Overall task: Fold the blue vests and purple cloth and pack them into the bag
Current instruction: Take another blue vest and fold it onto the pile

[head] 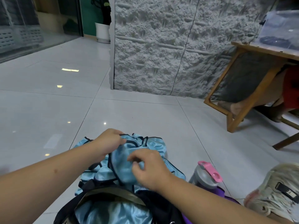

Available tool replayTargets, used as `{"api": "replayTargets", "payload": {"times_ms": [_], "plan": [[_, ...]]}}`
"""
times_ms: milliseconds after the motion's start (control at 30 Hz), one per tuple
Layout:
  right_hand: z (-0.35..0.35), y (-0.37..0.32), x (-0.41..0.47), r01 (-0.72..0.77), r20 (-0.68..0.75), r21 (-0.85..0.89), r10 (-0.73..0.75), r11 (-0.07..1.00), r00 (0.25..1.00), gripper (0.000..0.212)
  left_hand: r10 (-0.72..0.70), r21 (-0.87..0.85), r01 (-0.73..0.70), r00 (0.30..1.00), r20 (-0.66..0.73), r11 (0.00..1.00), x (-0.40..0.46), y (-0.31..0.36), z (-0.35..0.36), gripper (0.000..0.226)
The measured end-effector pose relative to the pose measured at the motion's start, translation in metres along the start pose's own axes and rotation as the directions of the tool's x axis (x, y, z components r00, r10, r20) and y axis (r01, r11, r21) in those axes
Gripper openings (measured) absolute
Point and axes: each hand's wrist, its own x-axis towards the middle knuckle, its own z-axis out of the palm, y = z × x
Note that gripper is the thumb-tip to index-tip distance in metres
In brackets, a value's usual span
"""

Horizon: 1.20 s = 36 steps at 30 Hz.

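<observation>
A heap of shiny light-blue vests (153, 147) with dark trim lies crumpled on the white floor in front of me. My left hand (109, 141) grips the top vest at its far edge. My right hand (148, 167) pinches a fold of the same vest nearer to me. Below my arms, a dark bag (90, 196) stands with its mouth open, and blue fabric (113, 212) shows inside it. A strip of purple cloth (226, 195) peeks out to the right of the bag, mostly hidden by my right forearm.
A grey bottle with a pink lid (206, 174) lies on the floor right of the vests. A pale fuzzy object (278, 189) sits at the lower right. A wooden table (247, 88) stands at the right, against a rough grey wall (169, 46).
</observation>
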Motion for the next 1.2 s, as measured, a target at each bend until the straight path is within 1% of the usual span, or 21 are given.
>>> {"api": "replayTargets", "payload": {"times_ms": [33,100,167,300,367,433,500,533,600,633,667,700,800,867,933,967,1000,1033,1067,1133,1200], "plan": [[0.000,0.006,0.001,-0.106,-0.041,0.014,0.106,0.994,0.993,0.032,-0.008,0.010,0.008,1.000,-0.018,1.000,0.000,-0.004,-0.005,0.018],[0.000,0.018,0.003,-0.296,-0.047,0.018,0.297,0.955,0.954,0.034,-0.048,-0.065,0.049,0.999,0.019,0.997,0.001,-0.012,-0.015,0.025],[0.000,0.028,0.004,-0.400,-0.002,0.035,0.400,0.916,0.917,0.044,-0.074,-0.130,0.080,0.996,0.056,0.988,-0.001,-0.015,-0.025,0.029],[0.002,0.030,0.007,-0.478,0.139,0.126,0.462,0.869,0.876,0.079,-0.025,-0.164,0.054,0.985,0.173,0.985,-0.014,-0.007,-0.033,0.029],[0.002,0.024,0.013,-0.463,0.186,0.202,0.430,0.863,0.883,0.092,0.005,-0.179,0.047,0.960,0.279,0.983,-0.023,0.003,-0.034,0.026],[0.004,0.021,0.021,-0.428,0.248,0.255,0.369,0.867,0.896,0.098,0.047,-0.237,0.052,0.918,0.393,0.970,-0.031,0.009,-0.031,0.032],[0.008,0.018,0.027,-0.458,0.274,0.326,0.381,0.827,0.883,0.087,0.100,-0.285,0.041,0.881,0.462,0.958,-0.037,0.011,-0.022,0.032],[0.008,0.016,0.030,-0.524,0.275,0.388,0.447,0.758,0.851,0.074,0.128,-0.274,0.008,0.872,0.473,0.962,-0.042,0.011,-0.013,0.029],[0.009,0.011,0.035,-0.678,0.362,0.518,0.585,0.521,0.726,0.042,0.191,-0.099,-0.163,0.851,0.489,0.982,-0.052,0.007,0.009,0.023],[0.008,0.008,0.037,-0.734,0.416,0.520,0.620,0.437,0.665,0.028,0.207,0.013,-0.250,0.830,0.519,0.968,-0.057,0.003,0.020,0.020],[0.006,0.006,0.037,-0.780,0.465,0.477,0.637,0.405,0.615,0.026,0.205,0.097,-0.305,0.810,0.549,0.948,-0.060,-0.001,0.030,0.017],[0.007,0.007,0.039,-0.810,0.490,0.394,0.647,0.434,0.585,0.025,0.192,0.150,-0.328,0.804,0.562,0.933,-0.061,-0.007,0.037,0.017],[0.006,0.005,0.041,-0.801,0.375,0.153,0.716,0.579,0.589,0.015,0.191,0.133,-0.312,0.812,0.551,0.941,-0.067,-0.017,0.047,0.014],[0.002,0.007,0.040,-0.784,0.306,0.279,0.722,0.555,0.621,0.016,0.228,-0.014,-0.257,0.833,0.505,0.966,-0.068,-0.022,0.047,0.028],[-0.005,0.004,0.037,-0.747,0.249,0.478,0.745,0.461,0.619,0.009,0.183,-0.187,-0.126,0.925,0.332,0.974,-0.063,-0.026,0.044,0.050],[-0.008,0.007,0.038,-0.719,0.231,0.548,0.748,0.428,0.622,0.011,0.114,-0.240,-0.062,0.971,0.212,0.969,-0.056,-0.029,0.042,0.058],[-0.013,0.006,0.038,-0.696,0.230,0.594,0.744,0.402,0.627,0.021,0.019,-0.286,0.010,0.995,0.097,0.958,-0.047,-0.034,0.039,0.061],[-0.019,0.003,0.037,-0.676,0.243,0.635,0.734,0.373,0.634,0.025,-0.091,-0.339,0.088,0.996,0.008,0.937,-0.035,-0.040,0.036,0.061],[-0.024,0.002,0.037,-0.645,0.243,0.677,0.721,0.353,0.649,0.020,-0.206,-0.402,0.173,0.978,-0.041,0.899,-0.024,-0.047,0.031,0.059],[-0.036,0.000,0.036,-0.612,0.254,0.717,0.694,0.333,0.674,0.006,-0.367,-0.504,0.297,0.929,-0.044,0.811,-0.009,-0.062,0.025,0.058],[-0.050,-0.002,0.032,-0.616,0.332,0.735,0.642,0.284,0.691,0.021,-0.434,-0.561,0.330,0.899,-0.057,0.759,0.000,-0.071,0.022,0.058]]}}
